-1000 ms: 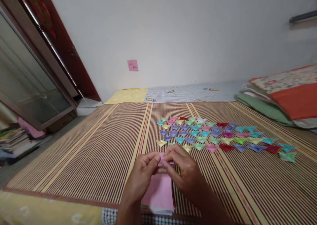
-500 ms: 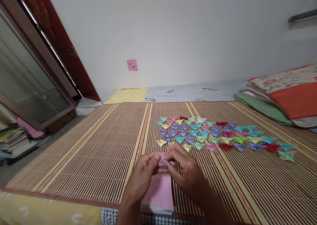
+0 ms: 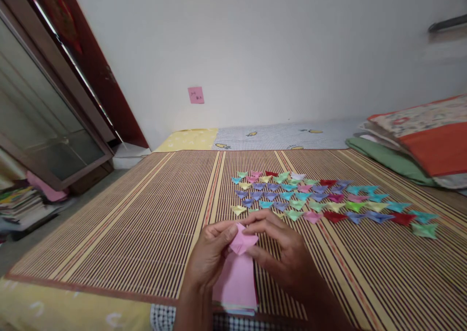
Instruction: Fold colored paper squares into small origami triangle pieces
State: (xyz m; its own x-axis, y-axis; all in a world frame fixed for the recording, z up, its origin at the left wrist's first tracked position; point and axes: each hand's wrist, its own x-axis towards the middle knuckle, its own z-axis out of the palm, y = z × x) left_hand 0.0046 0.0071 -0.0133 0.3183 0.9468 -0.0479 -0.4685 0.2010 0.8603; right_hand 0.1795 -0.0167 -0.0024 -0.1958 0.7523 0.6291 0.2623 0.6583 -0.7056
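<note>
A pink folded paper (image 3: 242, 240) is held up over a stack of pink square paper (image 3: 236, 282) with other colours showing at its lower edge. My left hand (image 3: 211, 253) pinches the folded paper at its left side between thumb and fingers. On the right, my right hand (image 3: 279, 246) has its fingers along the paper's top right edge, with the thumb apart below. Beyond my hands lie rows of small folded papers (image 3: 313, 217) in many colours.
A striped mat (image 3: 146, 219) covers the bed. Folded bedding (image 3: 430, 146) is piled at the right. A pink note (image 3: 196, 95) is on the wall. Books (image 3: 22, 207) and a glass-panelled door (image 3: 47, 112) are at the left.
The pink folded paper now shows a wider, flatter face. My right thumb has moved down and away from it, and the right fingers have spread over its top edge.
</note>
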